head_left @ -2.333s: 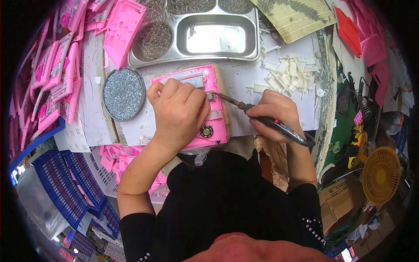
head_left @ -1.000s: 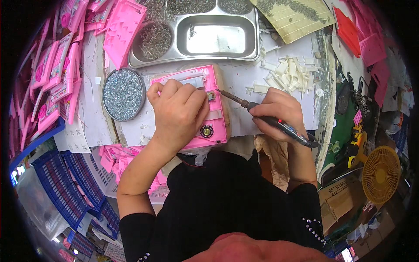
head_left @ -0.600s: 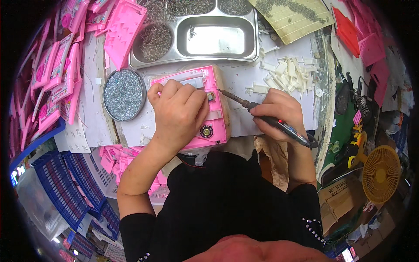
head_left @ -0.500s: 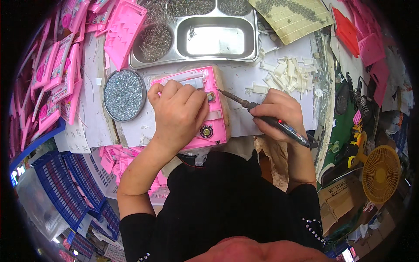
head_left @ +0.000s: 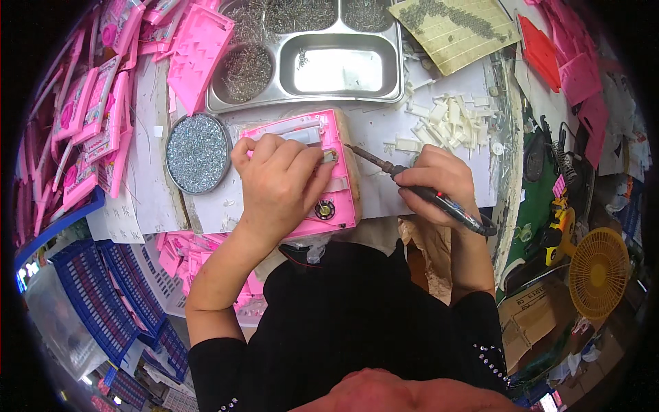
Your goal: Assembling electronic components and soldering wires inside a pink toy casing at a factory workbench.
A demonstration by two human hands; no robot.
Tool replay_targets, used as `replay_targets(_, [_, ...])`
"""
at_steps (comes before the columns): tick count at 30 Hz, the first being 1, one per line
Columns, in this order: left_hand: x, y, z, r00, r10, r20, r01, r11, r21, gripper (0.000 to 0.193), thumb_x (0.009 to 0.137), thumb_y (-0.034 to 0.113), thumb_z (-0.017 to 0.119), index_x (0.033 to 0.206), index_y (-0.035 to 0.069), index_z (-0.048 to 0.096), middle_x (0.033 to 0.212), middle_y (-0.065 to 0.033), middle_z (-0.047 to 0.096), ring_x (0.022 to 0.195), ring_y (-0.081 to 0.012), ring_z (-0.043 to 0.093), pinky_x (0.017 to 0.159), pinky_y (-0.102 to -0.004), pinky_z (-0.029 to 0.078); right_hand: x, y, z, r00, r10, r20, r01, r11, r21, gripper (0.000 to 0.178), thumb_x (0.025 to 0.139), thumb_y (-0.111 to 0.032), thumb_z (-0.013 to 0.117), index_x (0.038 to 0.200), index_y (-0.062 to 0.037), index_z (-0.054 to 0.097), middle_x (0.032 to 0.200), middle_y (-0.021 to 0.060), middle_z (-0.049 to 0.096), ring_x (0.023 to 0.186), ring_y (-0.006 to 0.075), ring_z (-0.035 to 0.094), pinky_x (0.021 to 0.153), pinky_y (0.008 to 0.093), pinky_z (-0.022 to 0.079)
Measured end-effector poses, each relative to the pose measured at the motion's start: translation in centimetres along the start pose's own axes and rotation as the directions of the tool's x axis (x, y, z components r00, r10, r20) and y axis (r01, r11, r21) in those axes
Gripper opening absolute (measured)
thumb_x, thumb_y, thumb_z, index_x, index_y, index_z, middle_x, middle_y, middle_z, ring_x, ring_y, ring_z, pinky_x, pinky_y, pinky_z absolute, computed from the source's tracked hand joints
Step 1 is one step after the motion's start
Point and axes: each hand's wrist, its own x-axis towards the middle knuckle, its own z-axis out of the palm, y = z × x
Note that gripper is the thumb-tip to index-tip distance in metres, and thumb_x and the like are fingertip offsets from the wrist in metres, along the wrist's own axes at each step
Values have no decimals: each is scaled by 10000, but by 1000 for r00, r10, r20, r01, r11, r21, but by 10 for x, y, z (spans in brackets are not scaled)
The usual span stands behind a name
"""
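Soldering iron (head_left: 389, 166) in our right hand (head_left: 439, 180) has left the metal part (head_left: 330, 156), seemingly pausing contact, while our narrowed left hand (head_left: 278, 178), hold unclear, rests on pink casing (head_left: 344, 199) near the worktop's (head_left: 391, 196) front edge.

The left hand (head_left: 278, 184), just left of the frame's centre, lies knuckles up with bent fingers; the right hand (head_left: 441, 184), right of centre, curls in a pen-like grip.

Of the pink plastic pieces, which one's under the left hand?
The open casing with the round black part near its lower edge. The left hand partly covers it; neither hand is on the other pink pieces.
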Motion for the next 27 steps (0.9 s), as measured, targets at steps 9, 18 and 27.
replay_targets(9, [-26,-32,-32,957,-289,-31,268,919,-290,297,808,17,762,1102,55,733,891,-47,697,853,-198,597,821,-342,432,4,-2,3,1000,1,-9,-1,1000,10,283,673,27,775,945,-22,720,729,87,617,618,248,542,566,365,403])
replay_targets(18, [-67,-48,-51,903,-419,-94,417,908,-41,292,832,71,778,1113,21,716,989,-85,695,892,-227,613,862,-334,456,10,-6,3,999,12,-35,-12,1000,-2,270,709,61,745,972,13,709,712,88,589,619,218,539,565,329,378])
replay_targets(27, [-27,-34,-19,849,-527,-30,420,710,-565,105,862,24,757,964,0,747,923,-96,728,755,-176,667,676,-298,512,23,-19,20,983,115,-145,-110,993,42,288,772,-5,795,1048,-29,718,747,71,635,664,188,596,600,318,459])
